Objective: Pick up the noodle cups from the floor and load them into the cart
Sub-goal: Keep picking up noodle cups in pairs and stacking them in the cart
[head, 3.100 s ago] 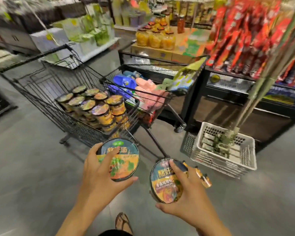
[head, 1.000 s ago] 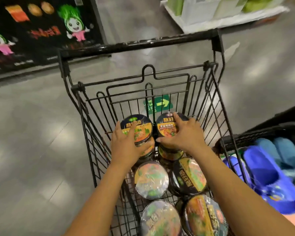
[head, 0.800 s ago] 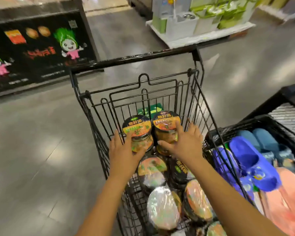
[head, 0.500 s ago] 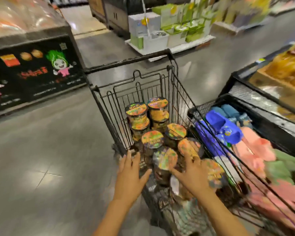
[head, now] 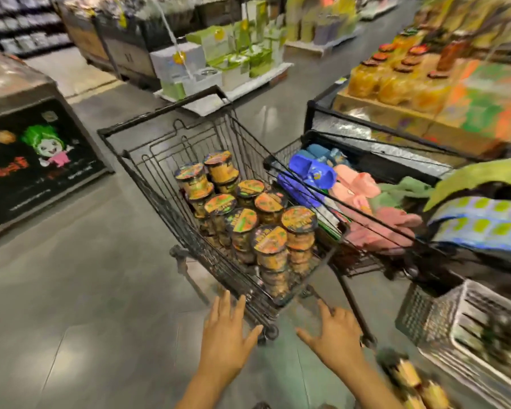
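A black wire cart [head: 163, 119] stands on the grey floor ahead of me, packed with several stacked noodle cups [head: 242, 219] that have dark rims and orange-green lids. My left hand [head: 226, 335] hovers below the cart's near end, fingers spread, holding nothing. My right hand [head: 334, 335] is level with it to the right, also spread and empty. More noodle cups [head: 410, 379] lie blurred on the floor at the lower right, just past my right forearm.
A second black cart [head: 366, 184] with blue and pink slippers touches the first cart's right side. A white plastic crate [head: 466, 323] sits on the floor at right. A dark display cabinet [head: 36, 160] stands at left; shelves with jars and boxes lie behind.
Both hands set their cups at the far end of the cart, let go and drew back toward me. My view pulled away from the cart and swung right.
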